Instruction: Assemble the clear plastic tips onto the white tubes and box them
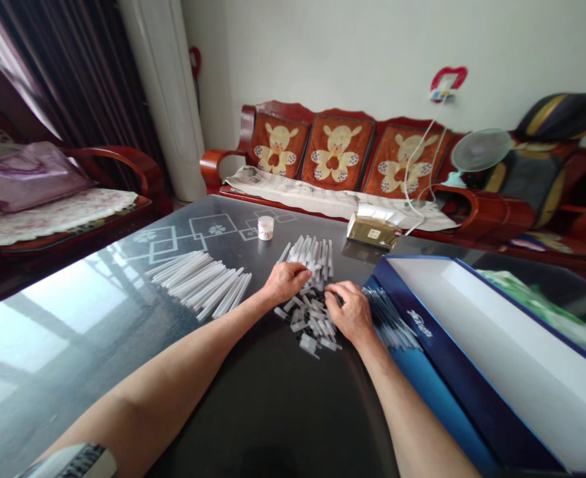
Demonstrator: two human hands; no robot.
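Mid glass table point(68, 345), the left hand point(285, 281) seems closed on light, stiff plastic tubes point(312, 255), best pinched mid-shaft; of the right hand point(350, 312), I cannot tell the grip.

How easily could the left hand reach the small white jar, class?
Probably yes, easily: the left hand rests on white tubes, close to the jar, with only tabletop and one loose tube between.

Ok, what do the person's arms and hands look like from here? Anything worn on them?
The left forearm and right forearm are bare, with no cables or markings. The left grip and right grip are bare hands without gloves. The only clothing in view looks like a pale sleeve with dark print, at the left upper arm.
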